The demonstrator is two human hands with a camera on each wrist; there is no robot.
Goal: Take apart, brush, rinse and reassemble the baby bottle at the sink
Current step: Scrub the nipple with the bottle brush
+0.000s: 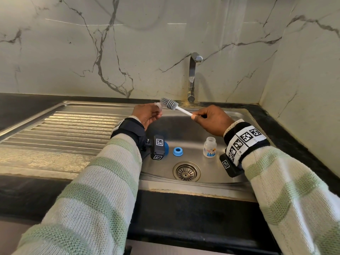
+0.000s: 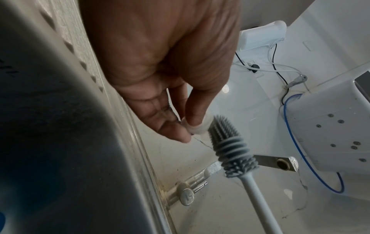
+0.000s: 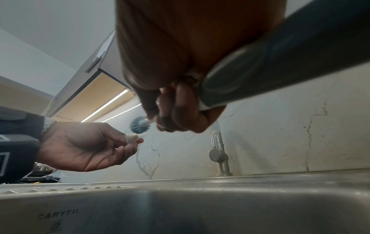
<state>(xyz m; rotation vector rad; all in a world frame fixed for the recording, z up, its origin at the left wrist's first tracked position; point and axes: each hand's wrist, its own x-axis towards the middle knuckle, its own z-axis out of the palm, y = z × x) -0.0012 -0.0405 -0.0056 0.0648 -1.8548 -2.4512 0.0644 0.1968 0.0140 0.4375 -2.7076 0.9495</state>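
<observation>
From the head view the bottle is already in pieces, so the step in hand looks like the brushing, and just now of the teat. The left hand [image 1: 145, 115] pinches a small clear silicone teat [image 1: 158, 106] up over the sink basin [image 1: 184, 126], while the right hand [image 1: 209, 119] grips the white handle of the grey-headed bottle brush [image 1: 172, 104], whose bristled head lies just beside the teat. Below them, on the basin floor, the bottle body [image 1: 209, 147] stands upright and uncapped, the blue screw ring [image 1: 178, 151] lies near it to the left, and a second blue piece [image 1: 166, 148], probably the cap, is half hidden behind the left wrist camera; the tap [image 1: 193, 78] shows no running water. In the left wrist view the thumb and fingertips [image 2: 180, 134] are curled onto the teat [image 2: 200, 126], and the tip of the brush [image 2: 230, 147] touches or nearly touches it; I cannot tell which. In the right wrist view the right hand [image 3: 176, 110] is clenched round the brush handle [image 3: 149, 121], with the brush head just above the teat [image 3: 132, 137] held in the left hand [image 3: 84, 147]. The next move, as I judge it, calls for a firm pinch on the soft teat while the brush works over it, then the same for bottle and ring before rinsing.
</observation>
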